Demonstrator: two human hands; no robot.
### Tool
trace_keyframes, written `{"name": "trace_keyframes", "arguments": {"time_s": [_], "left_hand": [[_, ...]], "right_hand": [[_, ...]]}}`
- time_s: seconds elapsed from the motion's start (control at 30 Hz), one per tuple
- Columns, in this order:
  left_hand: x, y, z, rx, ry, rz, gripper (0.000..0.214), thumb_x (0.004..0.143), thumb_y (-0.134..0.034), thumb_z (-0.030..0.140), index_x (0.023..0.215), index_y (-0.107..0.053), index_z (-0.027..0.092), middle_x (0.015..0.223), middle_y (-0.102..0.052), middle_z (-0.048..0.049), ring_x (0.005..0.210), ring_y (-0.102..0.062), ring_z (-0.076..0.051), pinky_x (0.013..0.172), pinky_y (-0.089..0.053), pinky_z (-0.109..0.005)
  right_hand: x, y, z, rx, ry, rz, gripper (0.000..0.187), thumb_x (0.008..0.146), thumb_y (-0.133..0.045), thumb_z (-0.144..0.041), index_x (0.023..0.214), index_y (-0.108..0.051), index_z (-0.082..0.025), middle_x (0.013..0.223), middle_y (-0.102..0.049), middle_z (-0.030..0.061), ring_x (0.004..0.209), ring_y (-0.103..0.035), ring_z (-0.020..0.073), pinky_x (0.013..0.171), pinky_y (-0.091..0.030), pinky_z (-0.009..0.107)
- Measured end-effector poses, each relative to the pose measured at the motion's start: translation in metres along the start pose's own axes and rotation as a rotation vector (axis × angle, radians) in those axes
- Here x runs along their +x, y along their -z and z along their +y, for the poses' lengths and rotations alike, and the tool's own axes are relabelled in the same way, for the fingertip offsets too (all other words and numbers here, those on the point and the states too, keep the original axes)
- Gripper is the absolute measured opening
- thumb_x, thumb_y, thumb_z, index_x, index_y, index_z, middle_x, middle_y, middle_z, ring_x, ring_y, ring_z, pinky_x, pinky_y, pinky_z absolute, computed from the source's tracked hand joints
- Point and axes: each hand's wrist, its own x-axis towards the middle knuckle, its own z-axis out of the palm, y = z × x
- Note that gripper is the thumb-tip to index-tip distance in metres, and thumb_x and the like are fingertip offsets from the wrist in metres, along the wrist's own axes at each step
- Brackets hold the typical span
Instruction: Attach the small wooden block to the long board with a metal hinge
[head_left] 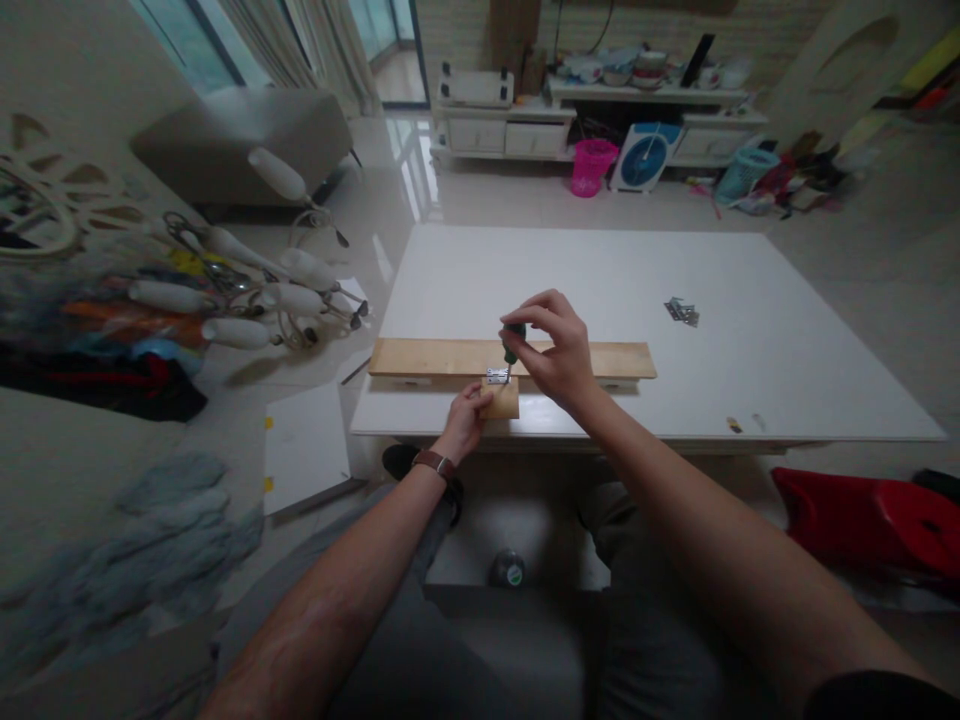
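Note:
A long pale wooden board (pixel 450 357) lies across the near part of the white table (pixel 600 270). A small wooden block (pixel 504 403) sits against its front edge, joined by a small metal hinge (pixel 496 376). My left hand (pixel 466 421), with a brown watch strap at the wrist, is closed on the small block and holds it down. My right hand (pixel 555 350) is closed round the green handle of a screwdriver (pixel 512 343), whose tip stands upright on the hinge.
Several loose metal hinges (pixel 681 311) lie on the table to the right. Small bits (pixel 735 425) rest near the front right edge. A red object (pixel 862 520) lies on the floor at right. A lamp fixture with white shades (pixel 247 290) and a white panel (pixel 304 445) sit at left.

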Motion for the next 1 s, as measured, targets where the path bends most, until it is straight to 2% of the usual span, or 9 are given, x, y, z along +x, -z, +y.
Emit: {"name": "trace_keyframes", "arguments": {"time_s": [0.1, 0.3, 0.47, 0.53, 0.7, 0.87, 1.0], "left_hand": [[0.0008, 0.0006, -0.0004, 0.012, 0.021, 0.012, 0.051, 0.058, -0.093, 0.026, 0.103, -0.070, 0.021, 0.101, -0.075, -0.0055, 0.087, -0.067, -0.021, 0.078, -0.047, -0.032], [0.0019, 0.0009, -0.0015, -0.014, -0.026, -0.027, 0.049, 0.057, -0.093, 0.026, 0.100, -0.071, 0.018, 0.099, -0.075, -0.0063, 0.088, -0.067, -0.022, 0.083, -0.048, -0.034], [0.0027, 0.0014, -0.0020, -0.008, 0.009, 0.010, 0.053, 0.056, -0.093, 0.025, 0.103, -0.071, 0.019, 0.099, -0.075, -0.0055, 0.086, -0.067, -0.021, 0.080, -0.047, -0.033], [0.0029, 0.0015, -0.0021, -0.006, 0.011, 0.007, 0.054, 0.055, -0.094, 0.026, 0.104, -0.071, 0.019, 0.100, -0.075, -0.0057, 0.086, -0.067, -0.022, 0.080, -0.047, -0.034], [0.0023, 0.0011, -0.0019, -0.019, -0.017, -0.024, 0.058, 0.053, -0.095, 0.029, 0.104, -0.069, 0.018, 0.099, -0.075, -0.0063, 0.088, -0.067, -0.022, 0.084, -0.048, -0.036], [0.0013, 0.0016, -0.0013, 0.006, 0.006, 0.002, 0.057, 0.056, -0.095, 0.029, 0.106, -0.068, 0.020, 0.101, -0.075, -0.0056, 0.088, -0.068, -0.022, 0.082, -0.048, -0.035], [0.0006, 0.0004, -0.0002, 0.000, 0.018, 0.014, 0.055, 0.055, -0.093, 0.026, 0.103, -0.068, 0.020, 0.098, -0.076, -0.0046, 0.086, -0.068, -0.021, 0.078, -0.048, -0.033]], "right_hand": [[-0.0006, 0.0003, 0.0014, -0.020, -0.050, 0.014, 0.006, 0.091, -0.076, -0.031, 0.096, -0.075, -0.029, 0.098, -0.062, 0.0023, 0.096, -0.063, 0.0218, 0.086, -0.055, 0.043], [0.0000, 0.0020, -0.0026, 0.043, 0.012, -0.057, 0.026, 0.097, -0.058, -0.015, 0.111, -0.075, -0.030, 0.112, -0.074, 0.0047, 0.110, -0.067, 0.0232, 0.093, -0.056, 0.045], [0.0000, 0.0014, -0.0004, 0.008, -0.027, -0.008, 0.005, 0.093, -0.074, -0.026, 0.096, -0.075, -0.028, 0.098, -0.068, 0.0034, 0.096, -0.064, 0.0217, 0.084, -0.057, 0.041], [0.0001, 0.0025, -0.0008, 0.000, -0.040, 0.000, 0.005, 0.091, -0.076, -0.027, 0.096, -0.076, -0.027, 0.100, -0.068, 0.0036, 0.098, -0.065, 0.0220, 0.084, -0.057, 0.042], [0.0007, 0.0035, -0.0036, 0.051, -0.004, -0.069, 0.022, 0.095, -0.061, -0.016, 0.108, -0.075, -0.028, 0.113, -0.076, 0.0047, 0.111, -0.067, 0.0235, 0.086, -0.057, 0.042], [0.0007, 0.0014, -0.0002, -0.001, -0.045, -0.007, 0.004, 0.092, -0.072, -0.025, 0.095, -0.074, -0.028, 0.099, -0.067, 0.0031, 0.097, -0.064, 0.0220, 0.083, -0.055, 0.041], [0.0005, 0.0036, -0.0019, 0.016, -0.047, -0.028, 0.009, 0.092, -0.070, -0.024, 0.099, -0.074, -0.027, 0.104, -0.068, 0.0039, 0.103, -0.064, 0.0231, 0.086, -0.055, 0.042]]}}
